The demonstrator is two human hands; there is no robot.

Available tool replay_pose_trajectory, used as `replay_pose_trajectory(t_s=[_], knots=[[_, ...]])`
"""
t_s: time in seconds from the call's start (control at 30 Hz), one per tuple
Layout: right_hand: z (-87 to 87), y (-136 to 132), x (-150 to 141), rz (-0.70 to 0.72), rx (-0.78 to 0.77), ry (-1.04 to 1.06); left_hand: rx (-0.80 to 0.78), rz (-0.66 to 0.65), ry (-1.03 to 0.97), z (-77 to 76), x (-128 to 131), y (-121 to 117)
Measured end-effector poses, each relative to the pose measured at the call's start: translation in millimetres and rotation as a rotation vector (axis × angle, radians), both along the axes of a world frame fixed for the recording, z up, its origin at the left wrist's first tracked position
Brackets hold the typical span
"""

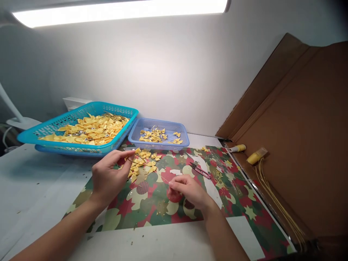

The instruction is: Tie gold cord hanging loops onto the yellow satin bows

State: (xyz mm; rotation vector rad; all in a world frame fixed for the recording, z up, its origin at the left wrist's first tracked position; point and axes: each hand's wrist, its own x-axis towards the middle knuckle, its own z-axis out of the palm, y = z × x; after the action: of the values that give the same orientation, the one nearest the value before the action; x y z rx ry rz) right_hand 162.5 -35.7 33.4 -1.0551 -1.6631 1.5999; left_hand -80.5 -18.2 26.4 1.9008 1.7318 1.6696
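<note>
My left hand (110,175) is raised over the left part of the patterned sheet, thumb and forefinger pinched together on a thin gold cord loop (140,158). Behind those fingertips lies a pile of small yellow ribbon bows (152,167); whether one hangs from the held loop I cannot tell. Lower and to the right, my right hand (190,188) is closed in a pinch above the sheet. A faint thin line runs from its fingertips, too fine to name. Thread snips (200,170) with pink handles lie just beyond that hand.
A turquoise basket (114,146) heaped with yellow bows stands at left, beside a smaller blue basket (163,145) with more bows. On the right, yellow thread spools (255,156) and gold cords (280,214) lie against cardboard (296,127). A lamp (122,12) shines overhead.
</note>
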Motion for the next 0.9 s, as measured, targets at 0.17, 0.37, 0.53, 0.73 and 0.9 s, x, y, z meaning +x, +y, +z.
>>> replay_pose_trajectory(t_s=[0.17,0.37,0.53,0.73,0.9], knots=[[11.2,-3,10,0.110,0.212,0.161,0.077,-0.026,0.168,-1.6,-4,5],[6.1,-2,14,0.389,-0.133,-0.370,0.005,0.047,0.012,-3.5,-8,8],[-5.9,12,23,-0.278,0.041,-0.282,-0.180,0.010,-0.397,1.5,-7,8],[-23.2,29,20,-0.805,-0.061,0.109,-0.493,-0.254,-0.902,10.7,6,1],[-20.8,20,3,-0.717,-0.132,0.193,-0.555,-0.320,-0.976,5.8,11,0]])
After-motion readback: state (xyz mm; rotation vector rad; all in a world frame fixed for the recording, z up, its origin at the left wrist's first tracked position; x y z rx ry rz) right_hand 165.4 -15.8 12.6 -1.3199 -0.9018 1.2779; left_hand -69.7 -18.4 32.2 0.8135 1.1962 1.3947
